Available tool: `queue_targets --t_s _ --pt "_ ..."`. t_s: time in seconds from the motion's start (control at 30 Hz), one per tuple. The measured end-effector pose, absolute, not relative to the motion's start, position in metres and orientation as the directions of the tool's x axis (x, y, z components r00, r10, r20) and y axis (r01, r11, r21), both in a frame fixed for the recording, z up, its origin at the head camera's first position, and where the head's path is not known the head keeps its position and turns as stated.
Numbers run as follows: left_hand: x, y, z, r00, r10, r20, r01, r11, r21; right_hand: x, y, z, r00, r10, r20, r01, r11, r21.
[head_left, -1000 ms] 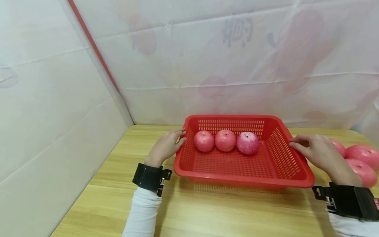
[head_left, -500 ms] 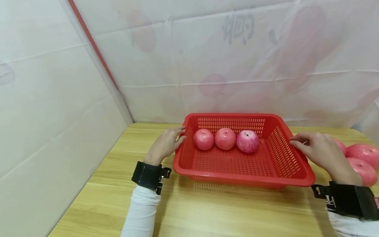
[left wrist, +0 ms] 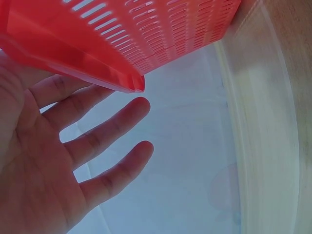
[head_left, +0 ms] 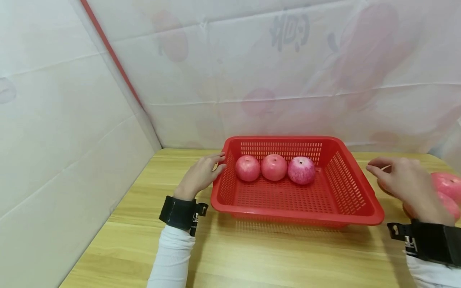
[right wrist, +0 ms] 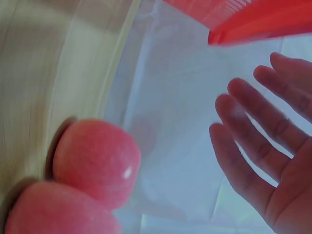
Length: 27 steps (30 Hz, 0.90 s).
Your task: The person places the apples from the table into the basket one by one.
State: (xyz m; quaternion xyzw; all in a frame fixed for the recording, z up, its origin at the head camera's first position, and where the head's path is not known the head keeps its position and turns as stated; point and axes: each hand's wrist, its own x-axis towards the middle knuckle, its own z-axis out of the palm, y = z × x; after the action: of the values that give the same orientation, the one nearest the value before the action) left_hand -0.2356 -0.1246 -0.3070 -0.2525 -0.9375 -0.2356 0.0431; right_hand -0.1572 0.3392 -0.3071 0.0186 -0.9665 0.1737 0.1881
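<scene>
A red plastic basket (head_left: pixel 295 217) stands on the wooden table. Inside, along its left and middle, sit three apples in a row: a pink-red one (head_left: pixel 247 168), a similar one (head_left: pixel 274 167) and a purplish streaked one (head_left: pixel 301 170). My left hand (head_left: pixel 199 176) rests at the basket's left rim; in the left wrist view its fingers (left wrist: pixel 114 127) extend loosely, partly hidden under the rim. Just off the right rim hovers my right hand (head_left: pixel 410 184), holding nothing, its fingers (right wrist: pixel 256 141) spread and gently bent in the right wrist view.
To the right of the basket, partly behind my right hand, lie several more apples, among them a near one (right wrist: pixel 58 212) and a rounder one (right wrist: pixel 97 161). A pale printed sheet (head_left: pixel 245 80) hangs behind the table (head_left: pixel 252 256), and another closes the left side.
My right hand has let go of the basket's right rim and moved a little to the right, over the loose apples. My left hand and the basket have stayed in place.
</scene>
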Motion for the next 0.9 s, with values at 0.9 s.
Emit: queue_targets --t_s 0.9 --pt "-0.229 -0.129 -0.302 -0.881 0.448 0.154 0.466 0.764 0.446 -0.14 0.376 -0.302 -0.932 0.196 0.306 0.097 0.946 -0.31"
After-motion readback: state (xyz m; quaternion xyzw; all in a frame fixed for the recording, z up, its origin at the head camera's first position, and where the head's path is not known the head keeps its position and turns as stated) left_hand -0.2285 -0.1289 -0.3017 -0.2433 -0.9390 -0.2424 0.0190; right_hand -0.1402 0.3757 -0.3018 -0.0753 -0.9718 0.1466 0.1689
